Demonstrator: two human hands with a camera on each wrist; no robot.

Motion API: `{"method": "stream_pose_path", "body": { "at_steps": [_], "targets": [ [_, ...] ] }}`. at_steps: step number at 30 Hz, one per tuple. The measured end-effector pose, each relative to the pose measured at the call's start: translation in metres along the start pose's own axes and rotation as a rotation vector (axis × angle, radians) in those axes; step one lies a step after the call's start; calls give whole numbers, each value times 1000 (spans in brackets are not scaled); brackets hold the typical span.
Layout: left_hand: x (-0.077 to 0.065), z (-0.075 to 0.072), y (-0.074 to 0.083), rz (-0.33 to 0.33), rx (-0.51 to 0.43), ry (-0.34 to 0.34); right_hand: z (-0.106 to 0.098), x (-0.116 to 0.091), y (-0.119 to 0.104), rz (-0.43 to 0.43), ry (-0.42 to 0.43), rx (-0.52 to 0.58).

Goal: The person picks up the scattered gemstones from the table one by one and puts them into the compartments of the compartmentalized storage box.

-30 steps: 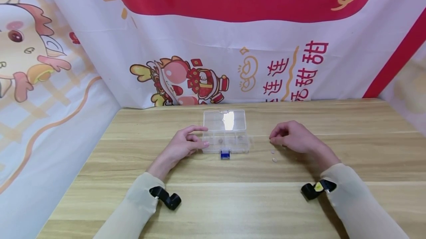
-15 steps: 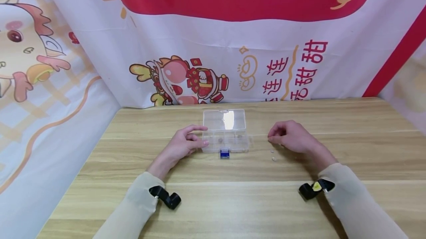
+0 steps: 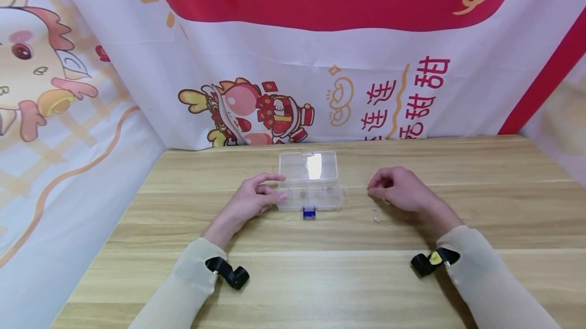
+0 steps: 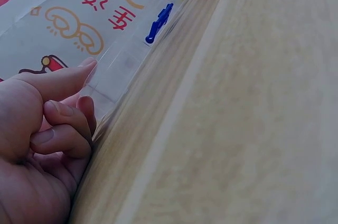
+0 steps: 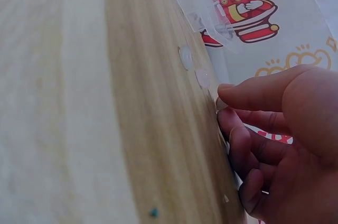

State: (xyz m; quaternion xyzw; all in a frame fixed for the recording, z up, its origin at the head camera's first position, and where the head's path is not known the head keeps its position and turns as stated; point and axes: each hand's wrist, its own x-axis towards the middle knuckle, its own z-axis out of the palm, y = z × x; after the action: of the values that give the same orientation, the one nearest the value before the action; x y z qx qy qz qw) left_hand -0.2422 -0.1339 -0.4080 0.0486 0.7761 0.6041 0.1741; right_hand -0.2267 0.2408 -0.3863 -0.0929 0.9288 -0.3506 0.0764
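Note:
A clear plastic compartment box (image 3: 324,201) lies on the table with its lid (image 3: 295,165) swung back and its blue latch (image 3: 309,213) at the front. My left hand (image 3: 249,198) holds the box's left end, thumb at the front corner and index finger near the hinge. Small pieces lie in a few compartments. To the right of the box, my right hand (image 3: 400,188) pinches a small whitish piece (image 5: 221,103) between thumb and index finger, mostly covered by the fingertips. Two small pale, translucent pieces, a rounder one (image 5: 203,78) and a longer one (image 5: 185,57), lie on the table beside it.
In the right wrist view, a tiny green bit (image 5: 153,212) and a pale chip (image 5: 226,198) lie on the wooden table (image 3: 293,278). A printed cloth (image 3: 256,49) hangs behind the table's back edge and along the left side.
My right hand has shifted very slightly left, toward the box, its pinch unchanged. The left hand and the box stay where they were.

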Motion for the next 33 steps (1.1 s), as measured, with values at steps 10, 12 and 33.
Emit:
{"method": "stream_pose_path", "body": {
  "at_steps": [10,12,33],
  "targets": [
    [0,0,0,1,12,6,3,-1,-9,-9,7,34],
    [0,0,0,-2,14,6,4,-2,-13,-10,3,45],
    [1,-2,-1,-22,20,11,14,-9,-50,-23,46,150]
  ]
}}
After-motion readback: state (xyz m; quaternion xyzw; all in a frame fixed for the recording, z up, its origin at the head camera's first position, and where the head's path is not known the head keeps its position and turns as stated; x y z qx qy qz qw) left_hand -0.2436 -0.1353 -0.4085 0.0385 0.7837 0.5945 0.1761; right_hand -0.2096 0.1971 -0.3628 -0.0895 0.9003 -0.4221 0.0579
